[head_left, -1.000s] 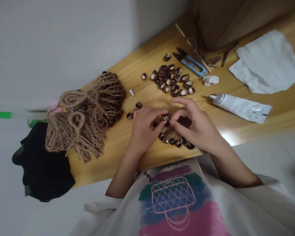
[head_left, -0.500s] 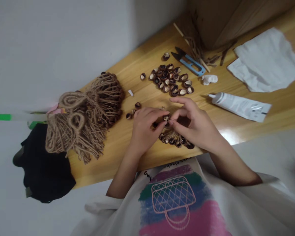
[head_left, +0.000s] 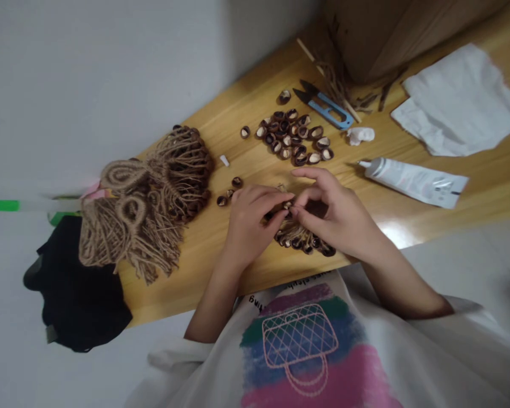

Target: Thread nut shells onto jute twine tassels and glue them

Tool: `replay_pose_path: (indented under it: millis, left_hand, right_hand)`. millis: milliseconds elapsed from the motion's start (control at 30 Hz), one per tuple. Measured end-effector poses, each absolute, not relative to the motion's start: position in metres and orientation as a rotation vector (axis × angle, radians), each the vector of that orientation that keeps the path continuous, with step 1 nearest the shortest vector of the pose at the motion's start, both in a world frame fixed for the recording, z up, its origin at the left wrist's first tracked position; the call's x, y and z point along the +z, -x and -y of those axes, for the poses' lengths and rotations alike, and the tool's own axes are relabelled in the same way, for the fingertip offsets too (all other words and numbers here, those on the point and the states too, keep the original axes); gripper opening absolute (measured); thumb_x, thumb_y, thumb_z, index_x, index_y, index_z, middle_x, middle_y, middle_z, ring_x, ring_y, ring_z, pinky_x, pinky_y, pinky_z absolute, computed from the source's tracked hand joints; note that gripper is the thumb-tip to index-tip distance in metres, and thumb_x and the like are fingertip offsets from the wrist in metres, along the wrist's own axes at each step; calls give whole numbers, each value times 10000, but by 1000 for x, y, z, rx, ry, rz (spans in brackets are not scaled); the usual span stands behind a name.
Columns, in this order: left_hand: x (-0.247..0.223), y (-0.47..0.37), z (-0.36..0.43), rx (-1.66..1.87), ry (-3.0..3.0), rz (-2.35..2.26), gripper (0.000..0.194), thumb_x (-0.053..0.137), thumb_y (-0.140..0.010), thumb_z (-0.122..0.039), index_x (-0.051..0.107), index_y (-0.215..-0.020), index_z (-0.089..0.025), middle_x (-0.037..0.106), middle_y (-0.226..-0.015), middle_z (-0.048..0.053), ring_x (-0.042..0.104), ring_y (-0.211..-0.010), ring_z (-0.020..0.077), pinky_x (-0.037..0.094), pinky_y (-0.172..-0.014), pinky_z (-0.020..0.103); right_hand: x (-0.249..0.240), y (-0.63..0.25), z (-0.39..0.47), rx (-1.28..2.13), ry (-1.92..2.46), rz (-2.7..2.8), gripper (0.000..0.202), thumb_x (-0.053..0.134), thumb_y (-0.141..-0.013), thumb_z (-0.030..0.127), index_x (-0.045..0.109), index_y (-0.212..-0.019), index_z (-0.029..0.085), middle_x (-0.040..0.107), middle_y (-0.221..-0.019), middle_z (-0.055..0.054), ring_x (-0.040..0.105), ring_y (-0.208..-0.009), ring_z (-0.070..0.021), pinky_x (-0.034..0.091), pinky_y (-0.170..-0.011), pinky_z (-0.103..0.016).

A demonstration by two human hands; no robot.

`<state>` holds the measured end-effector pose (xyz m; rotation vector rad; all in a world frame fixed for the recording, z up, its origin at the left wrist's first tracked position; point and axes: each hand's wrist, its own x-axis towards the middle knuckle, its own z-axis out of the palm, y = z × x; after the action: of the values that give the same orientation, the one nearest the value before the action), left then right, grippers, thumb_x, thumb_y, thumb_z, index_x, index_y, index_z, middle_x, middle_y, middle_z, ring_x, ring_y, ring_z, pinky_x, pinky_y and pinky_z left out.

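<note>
Between my two hands a small brown nut shell point(head_left: 287, 205) is pinched. My left hand point(head_left: 255, 218) holds it between thumb and forefinger from the left. From the right, the thumb and a finger of my right hand point(head_left: 334, 209) close on the same shell, with the forefinger raised. Under and below them lies a bundle of twine strings tipped with dark shells point(head_left: 300, 235), partly hidden by the hands. Just beyond, a pile of open half shells point(head_left: 300, 136) rests on the wooden table point(head_left: 212, 249). A few loose shells point(head_left: 237, 182) lie by my left hand.
Finished-looking twine bunches with shells point(head_left: 170, 181) lie at left, beside a black cloth item point(head_left: 83, 289). Blue thread snips point(head_left: 327, 106), a white glue tube point(head_left: 416, 180), crumpled tissue point(head_left: 360, 135) and a white cloth point(head_left: 463, 102) lie at right. A cardboard box point(head_left: 382, 34) stands behind.
Both hands stay at almost the same spot, pinching the shell, which seems slightly tilted. The background items shift a little in view as the camera moves.
</note>
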<state>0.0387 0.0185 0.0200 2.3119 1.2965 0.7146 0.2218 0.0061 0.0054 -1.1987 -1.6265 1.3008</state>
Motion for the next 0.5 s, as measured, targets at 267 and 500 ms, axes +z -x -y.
replay_pose_path:
  millis: [267,500]
  left_hand:
    - [22,-39,-19,722,-2364,-1258,160,677,-868,-183,684,-1016,-243,738,-952,15,667,-927,198,452,-796,380]
    - [23,-39,-20,731,-2425,-1242,133,653,-888,-206,690,-1009,-246,737,-927,15,663,-891,185,458,-781,367]
  right_hand:
    - [5,-222,-7,1308,1229,1617,505,530,-849,203,373,-1326,147,596,-784,27,585,-730,-87,445,-729,-209]
    - [6,-222,-7,1285,1238,1631,499,544,-840,177,386,-1313,151,605,-782,33,595,-722,-85,449,-717,-214]
